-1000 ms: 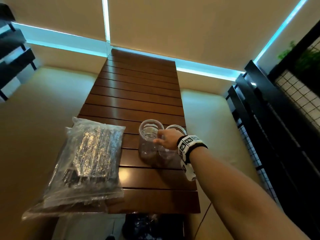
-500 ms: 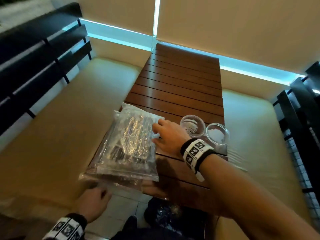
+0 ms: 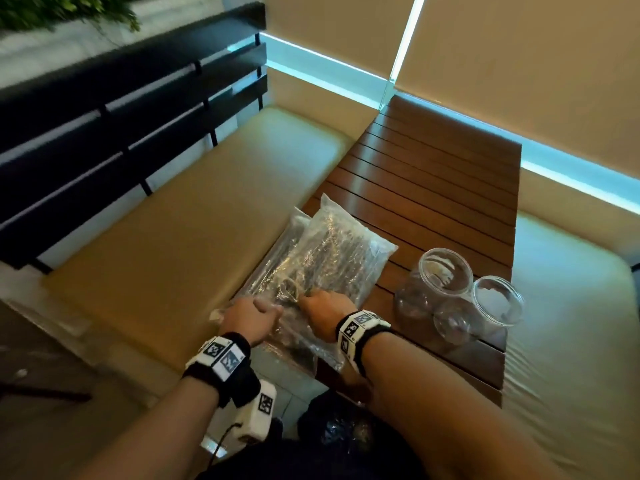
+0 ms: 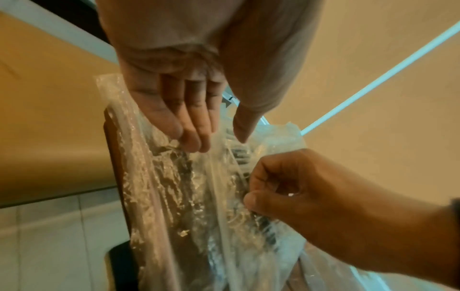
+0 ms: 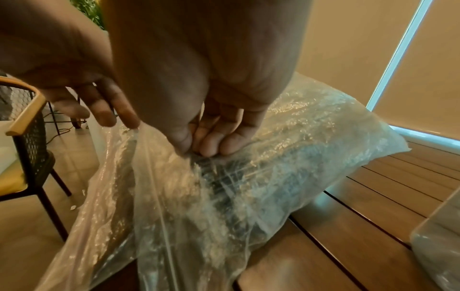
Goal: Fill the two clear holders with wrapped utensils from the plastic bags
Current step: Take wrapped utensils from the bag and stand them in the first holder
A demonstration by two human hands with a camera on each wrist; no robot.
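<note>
Two clear plastic bags of wrapped utensils lie stacked on the slatted wooden table (image 3: pixel 433 188), the top bag (image 3: pixel 339 258) over the lower bag (image 3: pixel 287 237). My left hand (image 3: pixel 273 310) pinches the film at the bags' near end, and the film tents up to its fingers (image 5: pixel 109 118). My right hand (image 3: pixel 304 297) pinches the top bag's film (image 5: pixel 273 167) between thumb and curled fingers (image 4: pixel 259 183). Two clear holders (image 3: pixel 440 282) (image 3: pixel 495 299) stand side by side to the right of the bags, with nothing in them.
Beige cushioned benches flank the table on the left (image 3: pixel 173 220) and right (image 3: pixel 571 323). A black slatted backrest (image 3: pixel 104 116) runs along the left. A dark crumpled bag (image 3: pixel 339 427) lies on the floor below the table's near edge. A chair (image 5: pixel 30 137) stands behind.
My right hand left the holders, crossed to the bags and now pinches the top one. The left hand came up from below and took hold of the bags' near end.
</note>
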